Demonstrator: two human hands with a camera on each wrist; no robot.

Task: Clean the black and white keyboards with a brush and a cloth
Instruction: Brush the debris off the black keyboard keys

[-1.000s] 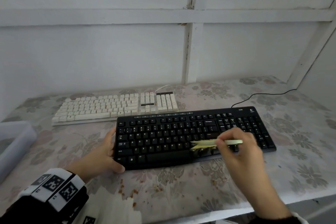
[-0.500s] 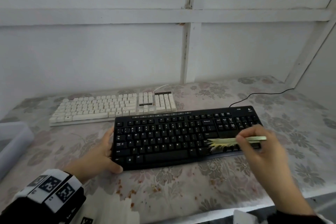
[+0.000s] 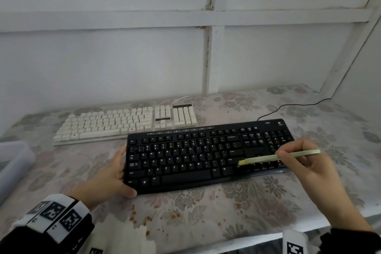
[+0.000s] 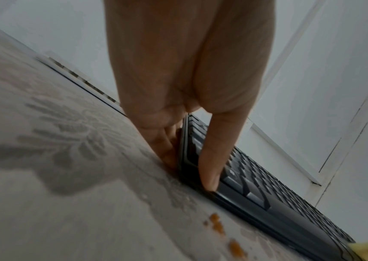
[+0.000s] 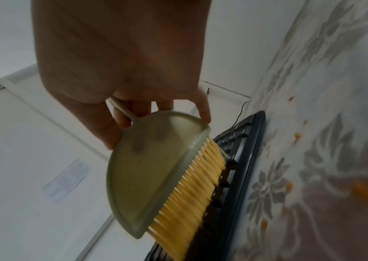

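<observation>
**Brush low on the black keyboard's right side**

While my left hand (image 3: pixel 107 179) clasps the left end of the black keyboard (image 3: pixel 185 159), thumb curled onto its near corner and fingers against its side, my right hand (image 3: pixel 305 163) pinches the brush (image 3: pixel 276 158) by its thin handle, and the yellow bristles touch the keys near the bottom row. From the right wrist the bristles are blurred, and I cannot make out which keys they cover. My right hand hides part of the number pad. The white keyboard (image 3: pixel 123 123) lies just behind, apart from the black one. I cannot see a cloth with certainty. Orange crumbs (image 3: pixel 144 218) dot the flowered bench (image 3: pixel 268 202) between the keyboard and the near edge; bare cover lies to the right
</observation>
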